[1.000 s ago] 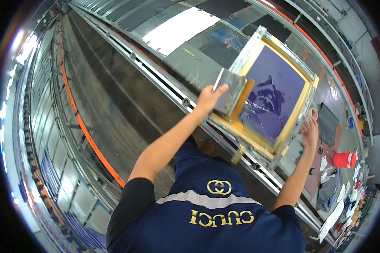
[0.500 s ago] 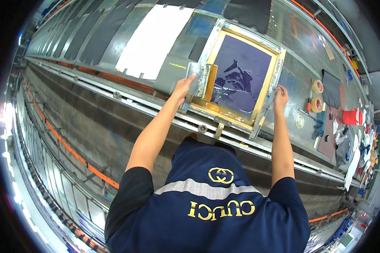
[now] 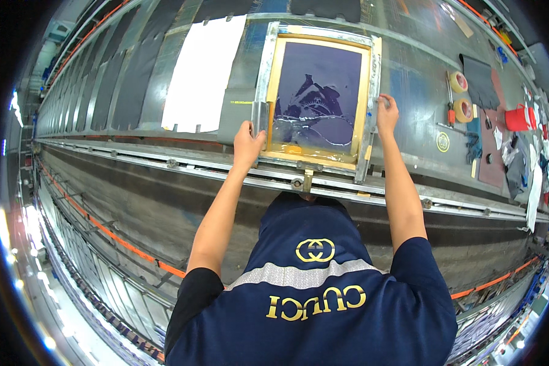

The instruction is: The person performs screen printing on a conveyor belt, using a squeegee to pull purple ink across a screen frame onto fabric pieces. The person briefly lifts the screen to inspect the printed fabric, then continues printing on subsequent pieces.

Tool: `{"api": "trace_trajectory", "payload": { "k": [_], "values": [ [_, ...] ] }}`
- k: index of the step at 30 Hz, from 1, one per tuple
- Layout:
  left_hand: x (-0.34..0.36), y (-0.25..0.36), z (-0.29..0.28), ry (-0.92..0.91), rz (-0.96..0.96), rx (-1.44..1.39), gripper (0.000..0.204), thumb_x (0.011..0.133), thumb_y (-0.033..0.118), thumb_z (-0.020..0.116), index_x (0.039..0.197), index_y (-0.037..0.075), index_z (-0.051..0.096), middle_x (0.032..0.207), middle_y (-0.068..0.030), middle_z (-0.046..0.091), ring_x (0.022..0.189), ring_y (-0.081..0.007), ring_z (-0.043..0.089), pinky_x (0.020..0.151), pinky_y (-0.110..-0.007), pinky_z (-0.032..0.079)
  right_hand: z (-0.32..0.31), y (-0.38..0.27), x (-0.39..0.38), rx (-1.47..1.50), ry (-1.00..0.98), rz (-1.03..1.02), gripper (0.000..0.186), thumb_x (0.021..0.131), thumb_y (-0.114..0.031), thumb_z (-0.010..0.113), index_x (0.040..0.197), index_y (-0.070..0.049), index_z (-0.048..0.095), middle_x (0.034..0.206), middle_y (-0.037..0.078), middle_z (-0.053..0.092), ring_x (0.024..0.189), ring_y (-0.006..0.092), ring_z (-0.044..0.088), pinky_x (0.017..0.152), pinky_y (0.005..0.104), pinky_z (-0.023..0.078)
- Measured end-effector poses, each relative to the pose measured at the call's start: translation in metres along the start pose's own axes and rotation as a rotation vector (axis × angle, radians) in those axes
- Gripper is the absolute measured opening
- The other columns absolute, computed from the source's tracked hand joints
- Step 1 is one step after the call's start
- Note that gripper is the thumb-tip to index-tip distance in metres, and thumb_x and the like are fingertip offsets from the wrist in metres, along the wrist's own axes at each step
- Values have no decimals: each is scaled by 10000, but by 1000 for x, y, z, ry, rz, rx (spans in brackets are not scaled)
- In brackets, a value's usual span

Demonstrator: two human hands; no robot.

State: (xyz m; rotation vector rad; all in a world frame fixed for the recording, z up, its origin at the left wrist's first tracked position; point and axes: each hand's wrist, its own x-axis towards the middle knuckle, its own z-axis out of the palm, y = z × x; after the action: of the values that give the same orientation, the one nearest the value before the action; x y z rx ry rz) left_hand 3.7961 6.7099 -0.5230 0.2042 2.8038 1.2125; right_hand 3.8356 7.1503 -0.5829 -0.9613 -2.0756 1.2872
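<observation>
A silk-screen frame (image 3: 376,79) with metal rails and yellowish inner borders lies on the long printing table before me. Its dark purple mesh (image 3: 323,67) shows an eye-like design, with wet, glossy ink pooled along the near end. At the near left corner, my left hand (image 3: 249,145) is closed round the lower end of a squeegee (image 3: 260,117), which stands nearly edge-on against the left rail. Whether these fingers also grip the rail is hidden. On the opposite side, my right hand (image 3: 387,114) pinches the right rail with thumb and fingers.
A white sheet (image 3: 204,73) and several dark fabric panels (image 3: 137,79) lie leftward. Tape rolls (image 3: 463,110), a red-handled tool (image 3: 451,116) and a red bucket (image 3: 520,118) are on the right. A metal rail (image 3: 226,169) runs along the table's near edge.
The squeegee has turned from broadside over the mesh to nearly edge-on by the left rail, with my left hand lower on it. My right hand stays at the right rail; the view has shifted.
</observation>
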Motion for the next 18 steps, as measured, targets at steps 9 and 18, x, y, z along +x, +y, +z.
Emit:
{"api": "trace_trajectory", "payload": {
  "k": [9, 18],
  "values": [
    [-42, 101, 114, -8, 123, -123, 275, 905, 172, 709, 974, -6, 511, 862, -234, 627, 806, -441, 625, 735, -492, 485, -5, 8, -1, 43, 31, -68, 231, 943, -277, 707, 1127, -143, 746, 979, 180, 754, 935, 326, 722, 856, 408, 534],
    [-60, 112, 184, -126, 101, -292, 337, 886, 230, 761, 977, -9, 541, 783, -157, 614, 690, -232, 554, 657, -402, 482, -17, -2, -1, 79, -45, 52, 248, 937, -277, 711, 1155, -161, 733, 823, 138, 701, 754, 256, 657, 747, 398, 515]
  ]
}}
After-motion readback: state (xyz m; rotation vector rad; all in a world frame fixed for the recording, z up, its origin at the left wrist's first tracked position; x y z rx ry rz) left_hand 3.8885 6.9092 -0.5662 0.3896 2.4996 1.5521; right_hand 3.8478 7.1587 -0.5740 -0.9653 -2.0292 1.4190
